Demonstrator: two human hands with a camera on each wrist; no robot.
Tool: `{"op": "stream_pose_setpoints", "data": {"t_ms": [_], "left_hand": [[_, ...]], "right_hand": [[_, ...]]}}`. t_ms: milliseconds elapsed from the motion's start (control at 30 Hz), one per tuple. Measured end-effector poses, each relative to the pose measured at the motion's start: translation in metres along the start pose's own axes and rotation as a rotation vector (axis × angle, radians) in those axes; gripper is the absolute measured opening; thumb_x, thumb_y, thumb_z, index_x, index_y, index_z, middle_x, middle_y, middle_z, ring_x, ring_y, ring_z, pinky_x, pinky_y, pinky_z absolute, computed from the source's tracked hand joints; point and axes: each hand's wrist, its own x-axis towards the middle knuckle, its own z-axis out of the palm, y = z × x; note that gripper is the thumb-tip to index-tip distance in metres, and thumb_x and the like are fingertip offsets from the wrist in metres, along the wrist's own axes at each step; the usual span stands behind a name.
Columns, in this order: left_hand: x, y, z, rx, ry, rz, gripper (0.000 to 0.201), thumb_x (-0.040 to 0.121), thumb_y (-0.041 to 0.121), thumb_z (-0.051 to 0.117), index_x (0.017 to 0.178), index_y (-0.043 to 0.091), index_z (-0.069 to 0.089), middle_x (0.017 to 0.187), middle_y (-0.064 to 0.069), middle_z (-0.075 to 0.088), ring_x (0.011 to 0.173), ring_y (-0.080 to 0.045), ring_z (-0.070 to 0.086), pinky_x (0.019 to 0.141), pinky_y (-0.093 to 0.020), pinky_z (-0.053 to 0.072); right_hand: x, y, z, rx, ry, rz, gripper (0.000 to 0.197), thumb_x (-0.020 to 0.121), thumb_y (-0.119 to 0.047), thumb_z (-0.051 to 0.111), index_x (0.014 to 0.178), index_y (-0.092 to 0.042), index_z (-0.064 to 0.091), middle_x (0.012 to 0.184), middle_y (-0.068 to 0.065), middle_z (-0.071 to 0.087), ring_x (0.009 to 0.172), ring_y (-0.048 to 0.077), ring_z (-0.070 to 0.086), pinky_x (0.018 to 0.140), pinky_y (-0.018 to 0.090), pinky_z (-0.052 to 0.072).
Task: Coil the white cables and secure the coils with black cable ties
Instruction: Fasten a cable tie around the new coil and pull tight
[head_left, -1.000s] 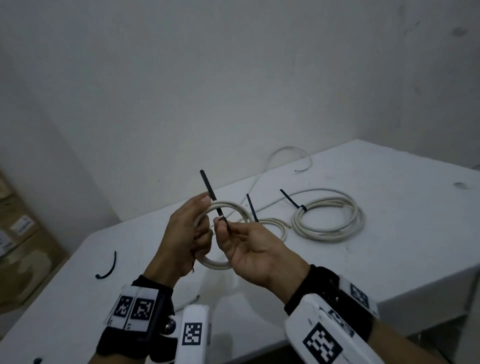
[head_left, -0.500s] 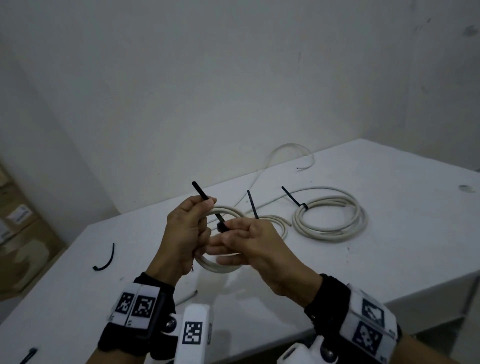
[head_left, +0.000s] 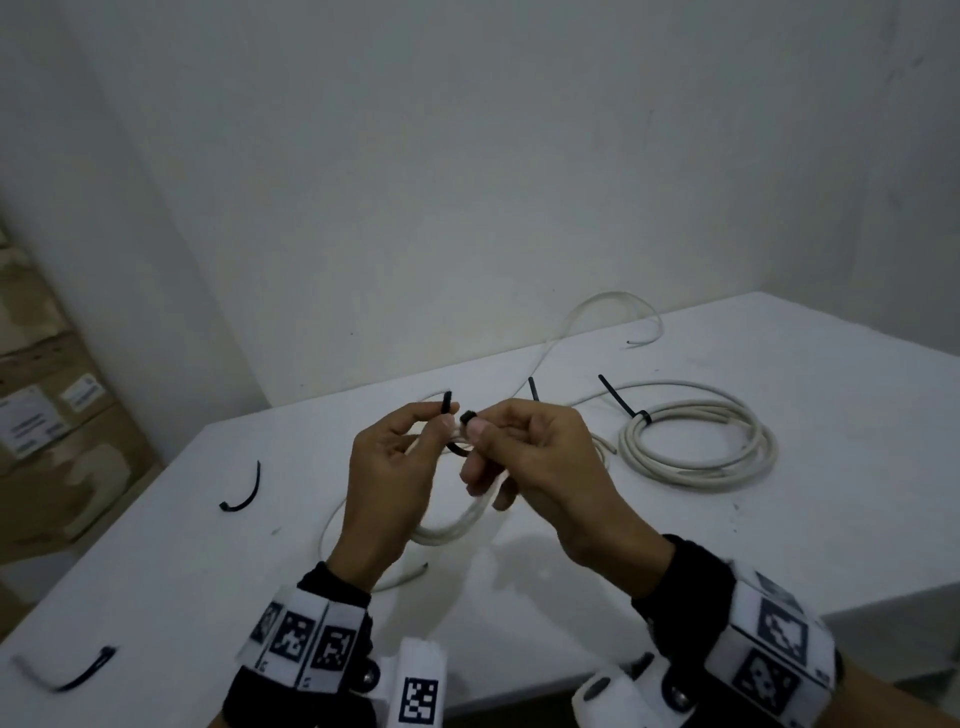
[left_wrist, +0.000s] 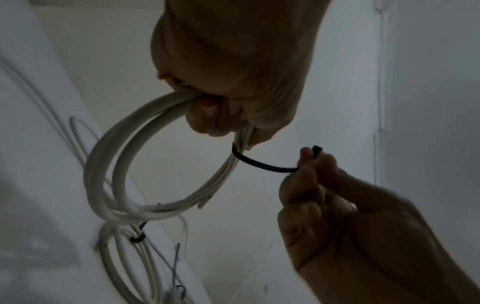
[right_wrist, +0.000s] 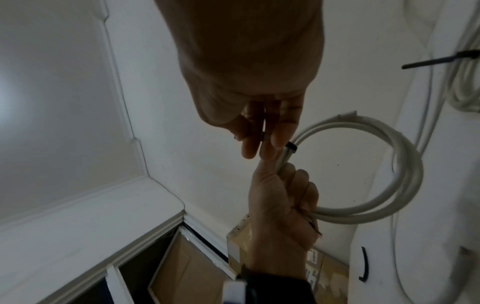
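Observation:
Above the white table (head_left: 779, 545), my left hand (head_left: 431, 421) grips a small white cable coil (head_left: 457, 525), and its thumb and forefinger also pinch the tail of a black cable tie (head_left: 448, 402). The tie loops round the coil's strands. My right hand (head_left: 475, 423) pinches the tie's head end just right of the left fingertips. In the left wrist view the coil (left_wrist: 109, 164) hangs from my curled left fingers, and the tie (left_wrist: 265, 164) runs from it across to the right hand (left_wrist: 311, 158). The right wrist view shows the coil (right_wrist: 405, 174) in the left hand (right_wrist: 285, 195).
A larger tied coil (head_left: 696, 441) lies at the right of the table, its tie tail (head_left: 615, 395) sticking up. Behind my right hand another tie tail (head_left: 532, 388) stands up. Two loose ties (head_left: 241, 491) (head_left: 78, 675) lie at the left. A loose cable (head_left: 597, 306) curves at the back. Cardboard boxes (head_left: 47, 441) stand left.
The tie stood straight up through my left fingers; now it is bent round the coil. My right hand has turned palm-down and pinches the tie's head beside the left fingertips.

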Motion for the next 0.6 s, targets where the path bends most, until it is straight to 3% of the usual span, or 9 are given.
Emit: {"op": "stream_pose_setpoints", "data": {"t_ms": [100,200,300,400,600], "left_hand": [[-0.0081,-0.0011,-0.0008,0.123,0.006,0.184,0.014,0.09,0.01,0.063,0.095,0.016,0.075,0.064,0.009,0.068,0.047,-0.001,0.049,0.051,-0.013,0.039],[-0.0105,-0.003,-0.002,0.188,0.019,0.265,0.016,0.089,0.005,0.062,0.094,0.016,0.073,0.064,0.022,0.066,0.056,0.005,0.056,0.056,-0.004,0.038],[-0.0105,-0.0042,-0.0044,0.224,0.025,0.321,0.017,0.088,0.003,0.062,0.096,0.013,0.073,0.065,0.022,0.066,0.058,0.003,0.059,0.057,-0.004,0.039],[-0.0104,-0.005,-0.0056,0.253,0.026,0.365,0.017,0.088,0.003,0.063,0.097,0.012,0.073,0.076,0.013,0.07,0.065,-0.003,0.064,0.059,-0.008,0.043],[-0.0125,-0.0052,-0.0052,0.24,0.026,0.349,0.015,0.088,0.002,0.063,0.095,0.01,0.074,0.076,0.012,0.07,0.063,0.001,0.062,0.059,-0.005,0.041]], "right_hand": [[0.0065,-0.0017,-0.0004,0.069,0.028,0.049,0.018,0.093,-0.009,0.054,0.087,0.004,0.064,0.06,0.007,0.064,0.053,0.017,0.06,0.045,0.024,0.045],[0.008,-0.0036,0.0009,0.122,0.034,0.087,0.02,0.093,-0.009,0.054,0.091,0.009,0.063,0.061,0.01,0.062,0.053,0.019,0.061,0.045,0.023,0.045],[0.0081,-0.003,0.0032,0.138,0.043,0.112,0.02,0.092,-0.009,0.054,0.092,0.009,0.063,0.06,0.01,0.062,0.053,0.02,0.062,0.044,0.023,0.046],[0.008,-0.001,0.005,0.128,0.058,0.132,0.019,0.092,-0.008,0.054,0.092,0.008,0.064,0.058,0.008,0.063,0.053,0.02,0.062,0.044,0.022,0.047],[0.0068,0.001,0.0067,0.116,0.076,0.162,0.018,0.092,-0.009,0.055,0.091,0.006,0.064,0.056,0.005,0.063,0.052,0.02,0.062,0.043,0.022,0.047]]}}
